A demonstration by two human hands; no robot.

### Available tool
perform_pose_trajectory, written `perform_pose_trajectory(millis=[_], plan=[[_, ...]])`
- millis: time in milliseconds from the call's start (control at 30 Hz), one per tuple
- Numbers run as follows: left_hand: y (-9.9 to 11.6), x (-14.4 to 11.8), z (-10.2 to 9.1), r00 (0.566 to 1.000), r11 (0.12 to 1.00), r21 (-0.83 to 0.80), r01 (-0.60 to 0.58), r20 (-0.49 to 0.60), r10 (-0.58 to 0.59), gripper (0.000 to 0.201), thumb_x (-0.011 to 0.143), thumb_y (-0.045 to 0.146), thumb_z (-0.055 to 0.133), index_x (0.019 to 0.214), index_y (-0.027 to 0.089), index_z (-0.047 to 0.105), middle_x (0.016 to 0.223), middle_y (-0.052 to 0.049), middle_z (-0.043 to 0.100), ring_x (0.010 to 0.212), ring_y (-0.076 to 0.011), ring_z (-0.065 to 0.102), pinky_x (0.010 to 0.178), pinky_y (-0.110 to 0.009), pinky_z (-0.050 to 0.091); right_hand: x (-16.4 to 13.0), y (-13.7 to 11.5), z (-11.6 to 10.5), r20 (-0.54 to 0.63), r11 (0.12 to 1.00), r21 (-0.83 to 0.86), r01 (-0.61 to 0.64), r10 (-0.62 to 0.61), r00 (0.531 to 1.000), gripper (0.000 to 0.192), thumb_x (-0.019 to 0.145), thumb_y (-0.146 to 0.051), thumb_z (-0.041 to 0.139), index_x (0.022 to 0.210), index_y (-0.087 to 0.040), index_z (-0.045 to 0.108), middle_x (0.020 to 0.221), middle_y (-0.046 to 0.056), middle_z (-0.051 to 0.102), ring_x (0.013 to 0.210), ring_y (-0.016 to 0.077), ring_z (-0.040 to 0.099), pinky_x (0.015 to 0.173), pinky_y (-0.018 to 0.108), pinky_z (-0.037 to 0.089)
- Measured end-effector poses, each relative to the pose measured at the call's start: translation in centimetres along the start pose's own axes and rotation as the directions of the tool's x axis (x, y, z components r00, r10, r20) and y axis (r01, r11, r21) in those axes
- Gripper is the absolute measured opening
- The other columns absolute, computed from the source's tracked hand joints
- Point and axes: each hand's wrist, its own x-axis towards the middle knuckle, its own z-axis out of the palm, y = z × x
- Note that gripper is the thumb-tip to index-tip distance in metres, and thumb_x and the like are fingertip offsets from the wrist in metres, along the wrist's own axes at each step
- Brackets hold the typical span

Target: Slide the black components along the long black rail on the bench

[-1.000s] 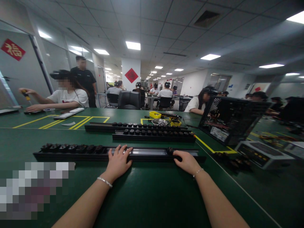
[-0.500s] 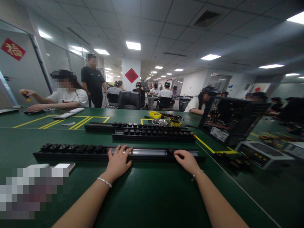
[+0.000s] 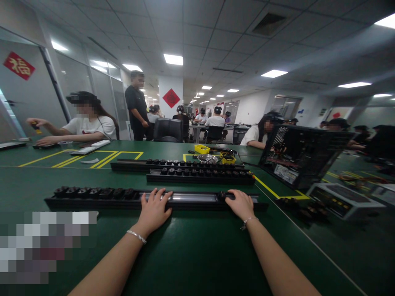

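A long black rail [image 3: 191, 204] with a shiny channel lies across the green table in front of me. Several black socket-like modules [image 3: 95, 193] sit in a row along its left part. My left hand [image 3: 154, 209] rests on the rail's middle, fingers spread over the channel, just right of that row. Farther right, a single black module [image 3: 221, 196] stands in the channel. My right hand [image 3: 242, 204] is at this module's right side, with thumb and fingers curled against it. The exact contact of its fingertips is partly hidden.
Two more black rails [image 3: 200, 177] with modules lie behind. Yellow bins [image 3: 201, 149] and a metal dish [image 3: 207, 158] stand beyond them. To the right are an open computer case [image 3: 286, 172] and a power supply unit [image 3: 342, 201]. Co-workers sit around the table.
My right hand has shifted slightly left and up against the single module, its fingers now farther over the rail. My left hand stays put. In the background, a standing person has moved right.
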Motion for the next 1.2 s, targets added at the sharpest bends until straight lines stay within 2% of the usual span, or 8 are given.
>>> perform_pose_trajectory(millis=[533, 833, 1100, 1200], plan=[[-0.13, -0.07, 0.09, 1.0, 1.0, 0.01, -0.013, -0.015, 0.013, 0.054, 0.078, 0.037, 0.05, 0.131, 0.032, 0.046, 0.14, -0.007, 0.044, 0.132, -0.033, 0.031, 0.105, -0.063, 0.013, 0.35, 0.15, -0.17, -0.017, 0.999, 0.039, -0.027, 0.027, 0.999, 0.034, 0.072, -0.033, 0.048, 0.1, -0.027, 0.067, 0.113, 0.005, 0.064, 0.11, 0.026, 0.054, 0.096, 0.045, 0.037], [-0.16, -0.1, 0.28, 1.0, 1.0, 0.009, -0.012, -0.026, 0.012, 0.053, 0.078, 0.036, 0.05, 0.131, 0.032, 0.046, 0.14, -0.006, 0.044, 0.132, -0.0328, 0.03, 0.105, -0.063, 0.013, 0.56, 0.1, -0.69, 0.052, 0.995, 0.078, -0.06, 0.056, 0.997, 0.037, 0.072, -0.031, 0.047, 0.103, -0.027, 0.066, 0.114, 0.005, 0.064, 0.112, 0.0267, 0.053, 0.096, 0.045, 0.038], [-0.25, -0.03, 0.42, 0.999, 1.0, 0.014, -0.02, -0.037, 0.02, 0.053, 0.078, 0.037, 0.05, 0.13, 0.032, 0.046, 0.139, -0.006, 0.045, 0.131, -0.033, 0.032, 0.104, -0.063, 0.014, 0.75, 0.23, -0.6, 0.059, 0.998, 0.049, -0.046, 0.043, 0.997, 0.038, 0.072, -0.03, 0.048, 0.106, -0.026, 0.066, 0.114, 0.005, 0.064, 0.109, 0.0265, 0.055, 0.094, 0.043, 0.04], [-0.2, -0.04, 0.37, 0.999, 1.0, 0.019, -0.018, -0.035, 0.019, 0.053, 0.078, 0.037, 0.05, 0.13, 0.033, 0.047, 0.139, -0.006, 0.046, 0.131, -0.0328, 0.032, 0.104, -0.063, 0.015, 0.82, 0.25, -0.6, 0.071, 0.997, 0.025, -0.076, 0.074, 0.995, 0.042, 0.072, -0.029, 0.047, 0.111, -0.026, 0.064, 0.113, 0.005, 0.064, 0.109, 0.0248, 0.055, 0.093, 0.04, 0.04]])
